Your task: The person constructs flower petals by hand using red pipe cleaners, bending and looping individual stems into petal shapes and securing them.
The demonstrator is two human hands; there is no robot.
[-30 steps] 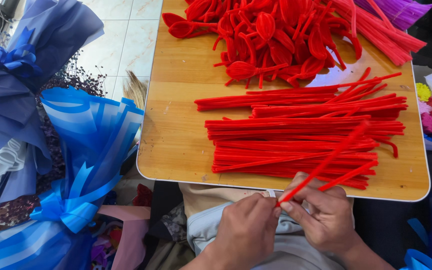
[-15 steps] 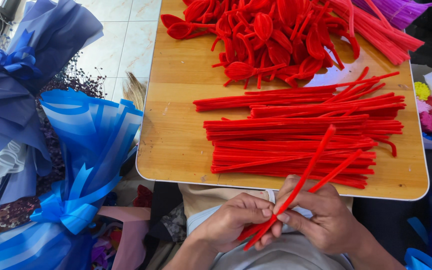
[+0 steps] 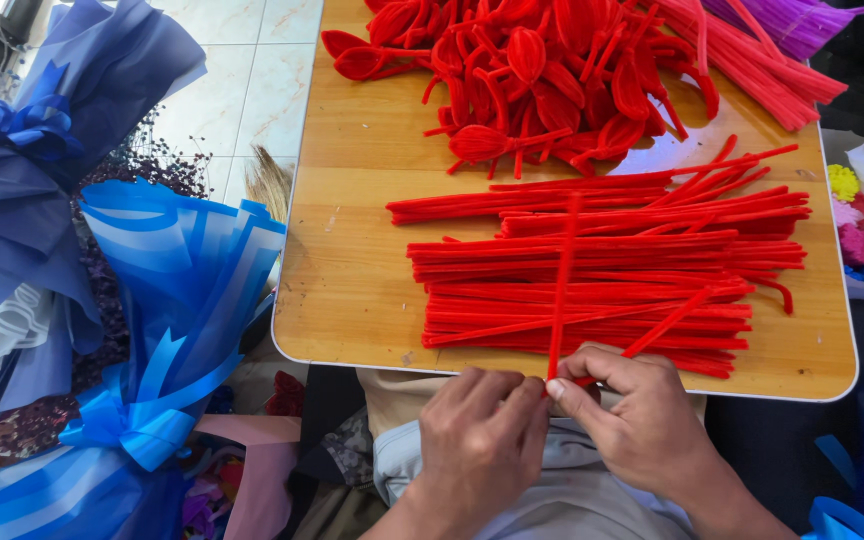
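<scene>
Pinching red pipe cleaner (image 3: 562,290) between left hand (image 3: 480,445) and right hand (image 3: 632,410).
Lying at twelve o'clock on bench (image 3: 352,290): finished loops (image 3: 532,70); straight stems (image 3: 612,275) remaining.

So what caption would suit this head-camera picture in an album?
Both hands, left hand and right hand, pinch red pipe cleaners at the edge of a wooden board.

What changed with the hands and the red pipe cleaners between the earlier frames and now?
The held pipe cleaner swung from a rightward slant to nearly upright. Both the left hand and right hand kept pinching it at its lower end. The straight pile, the shaped pieces and the wooden board stayed put.
</scene>
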